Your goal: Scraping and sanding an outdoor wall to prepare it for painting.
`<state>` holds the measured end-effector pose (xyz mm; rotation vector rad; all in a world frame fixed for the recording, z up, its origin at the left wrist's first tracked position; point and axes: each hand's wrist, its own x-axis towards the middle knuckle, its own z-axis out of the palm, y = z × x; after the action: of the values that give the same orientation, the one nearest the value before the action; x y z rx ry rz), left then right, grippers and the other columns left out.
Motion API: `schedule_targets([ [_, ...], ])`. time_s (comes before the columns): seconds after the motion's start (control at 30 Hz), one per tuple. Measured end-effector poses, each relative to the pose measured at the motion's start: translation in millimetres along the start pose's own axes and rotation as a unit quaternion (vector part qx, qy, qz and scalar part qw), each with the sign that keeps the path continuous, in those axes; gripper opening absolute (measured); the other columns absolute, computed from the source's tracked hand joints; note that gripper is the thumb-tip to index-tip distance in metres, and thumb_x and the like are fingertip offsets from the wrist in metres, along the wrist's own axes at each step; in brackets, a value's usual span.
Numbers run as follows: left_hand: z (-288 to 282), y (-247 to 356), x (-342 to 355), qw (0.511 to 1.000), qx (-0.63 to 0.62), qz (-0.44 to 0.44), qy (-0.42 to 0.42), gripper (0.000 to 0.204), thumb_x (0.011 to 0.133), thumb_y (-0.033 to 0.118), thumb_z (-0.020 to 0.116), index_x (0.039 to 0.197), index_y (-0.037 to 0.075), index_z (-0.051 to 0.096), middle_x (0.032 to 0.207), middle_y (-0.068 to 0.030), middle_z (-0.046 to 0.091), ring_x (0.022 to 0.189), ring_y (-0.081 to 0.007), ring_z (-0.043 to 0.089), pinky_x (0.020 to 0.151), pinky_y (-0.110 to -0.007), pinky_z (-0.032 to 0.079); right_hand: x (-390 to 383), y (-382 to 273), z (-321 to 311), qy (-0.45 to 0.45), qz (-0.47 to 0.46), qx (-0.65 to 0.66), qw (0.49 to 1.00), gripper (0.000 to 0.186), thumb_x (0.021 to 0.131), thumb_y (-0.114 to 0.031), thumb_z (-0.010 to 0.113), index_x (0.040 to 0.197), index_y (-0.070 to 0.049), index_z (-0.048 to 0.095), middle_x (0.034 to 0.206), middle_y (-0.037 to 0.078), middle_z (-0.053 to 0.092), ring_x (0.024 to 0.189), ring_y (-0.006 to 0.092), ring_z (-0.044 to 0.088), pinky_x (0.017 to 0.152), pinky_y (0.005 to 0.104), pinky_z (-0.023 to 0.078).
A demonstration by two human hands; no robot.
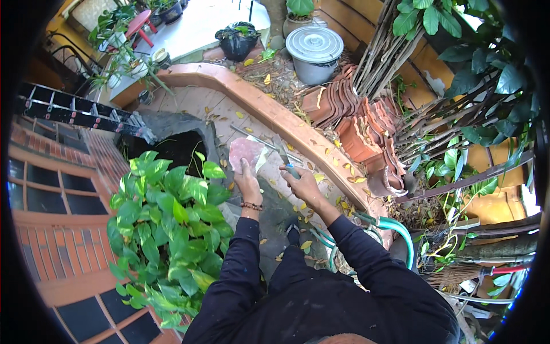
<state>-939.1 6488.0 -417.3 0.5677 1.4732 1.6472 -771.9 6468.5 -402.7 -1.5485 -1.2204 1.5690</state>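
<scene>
My left hand (247,184), with a beaded bracelet on the wrist, grips a flat, rounded pinkish piece (243,151) by its near edge. What the piece is made of I cannot tell. A pale, whitish patch shows beside its right edge. To the right, my right hand (303,187) is closed round the teal handle (293,171) of a hand tool. Its thin grey blade (281,147) points up and away, apart from the pinkish piece, and its exact kind is hard to make out. Both hands are held out over the tiled path.
A leafy potted plant (172,223) stands close to my left arm. A low curved kerb (263,106) borders the path, with stacked roof tiles (358,137) and a lidded grey bucket (315,54) beyond. A green hose (401,229) lies by my right elbow; a ladder (80,112) is at left.
</scene>
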Motion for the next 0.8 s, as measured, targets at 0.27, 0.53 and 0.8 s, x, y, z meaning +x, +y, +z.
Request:
schedule_targets([
  [0.27, -1, -12, 41, 0.997, -0.038, -0.074, 0.002, 0.035, 0.105, 0.027, 0.055, 0.12, -0.003, 0.06, 0.106, -0.0029, 0.063, 0.092, -0.0111, 0.058, 0.079, -0.027, 0.048, 28, -16, -1, 0.045, 0.049, -0.022, 0.998, 0.034, 0.094, -0.036, 0.065, 0.117, -0.013, 0.073, 0.064, 0.001, 0.059, 0.052, 0.0099, 0.053, 0.051, 0.0291, 0.043],
  [0.53, 11, 21, 44, 0.998, -0.041, -0.043, 0.005, 0.035, 0.104, 0.026, 0.055, 0.124, -0.003, 0.058, 0.109, -0.0044, 0.063, 0.094, -0.0117, 0.058, 0.083, -0.027, 0.048, 30, -54, -5, 0.041, 0.048, 0.044, 0.997, 0.029, 0.096, -0.032, 0.065, 0.116, -0.013, 0.072, 0.067, -0.002, 0.058, 0.047, 0.0056, 0.048, 0.041, 0.024, 0.036],
  [0.8, 36, 44, 81, 0.996, -0.08, -0.039, 0.007, 0.035, 0.104, 0.027, 0.055, 0.125, -0.002, 0.058, 0.112, -0.0048, 0.063, 0.094, -0.0129, 0.06, 0.081, -0.029, 0.051, 83, -107, -6, 0.038, -0.004, 0.049, 0.998, 0.029, 0.096, -0.028, 0.065, 0.119, -0.011, 0.071, 0.066, -0.002, 0.055, 0.047, 0.0062, 0.048, 0.041, 0.0224, 0.037],
])
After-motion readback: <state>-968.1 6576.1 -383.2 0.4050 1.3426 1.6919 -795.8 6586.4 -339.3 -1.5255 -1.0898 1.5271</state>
